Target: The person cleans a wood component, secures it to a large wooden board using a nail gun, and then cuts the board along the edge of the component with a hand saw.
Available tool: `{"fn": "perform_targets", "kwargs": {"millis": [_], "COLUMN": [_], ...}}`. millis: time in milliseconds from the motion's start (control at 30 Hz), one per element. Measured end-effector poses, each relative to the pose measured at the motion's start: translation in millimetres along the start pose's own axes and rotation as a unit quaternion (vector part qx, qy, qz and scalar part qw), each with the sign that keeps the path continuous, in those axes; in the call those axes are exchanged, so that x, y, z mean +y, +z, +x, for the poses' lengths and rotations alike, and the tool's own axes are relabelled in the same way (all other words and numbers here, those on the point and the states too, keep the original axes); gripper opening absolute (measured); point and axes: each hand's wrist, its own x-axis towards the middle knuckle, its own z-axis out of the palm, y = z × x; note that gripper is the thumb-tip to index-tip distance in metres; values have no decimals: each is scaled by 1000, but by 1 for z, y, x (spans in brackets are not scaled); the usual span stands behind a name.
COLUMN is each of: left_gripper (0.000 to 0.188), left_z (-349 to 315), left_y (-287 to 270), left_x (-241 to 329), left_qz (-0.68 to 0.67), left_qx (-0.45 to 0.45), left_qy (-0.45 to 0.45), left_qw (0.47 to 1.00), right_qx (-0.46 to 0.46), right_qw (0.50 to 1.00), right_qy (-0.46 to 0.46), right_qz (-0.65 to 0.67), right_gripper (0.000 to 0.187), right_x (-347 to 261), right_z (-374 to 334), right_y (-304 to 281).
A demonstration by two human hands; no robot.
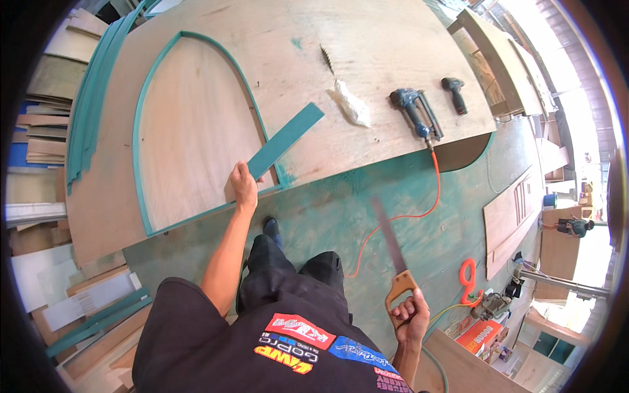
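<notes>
My left hand (245,187) is closed round the near end of a flat teal-painted wooden strip (288,139), which slants up to the right over the table's near edge. Under it lies a thin teal arched frame (244,77) on the bare wooden tabletop (295,72). Off to the right, away from the table, my right hand (413,316) grips the wooden handle of a handsaw (401,286). The saw's blade points up and away from me, blurred by motion, and touches nothing.
On the table lie a white plastic bag (352,103), a brush (327,60), a nail gun (413,111) and a cordless drill (453,95). An orange air hose (393,217) trails to the floor. Teal strips (98,98) overlap the left edge. Another person (576,226) is far right.
</notes>
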Motion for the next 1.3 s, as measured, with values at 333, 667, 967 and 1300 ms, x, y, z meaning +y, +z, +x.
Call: {"fn": "perform_targets", "kwargs": {"millis": [333, 667, 967, 1300], "left_gripper": [24, 24, 24, 30], "left_z": [2, 38, -115, -97], "left_y": [45, 175, 215, 118], "left_x": [29, 4, -15, 8], "left_qz": [-109, -247, 4, 623], "left_qx": [13, 39, 164, 283], "left_qy": [-41, -124, -209, 63], "left_qw": [993, 960, 964, 726], "right_qx": [-81, -252, -361, -354], "right_qw": [970, 853, 600, 464], "right_qy": [-225, -375, -491, -498], "right_qz": [-53, -260, -518, -641], "right_gripper": [52, 74, 41, 32], "right_x": [-55, -133, -157, -92], "right_z": [71, 262, 409, 477], "right_y": [73, 205, 317, 360]}}
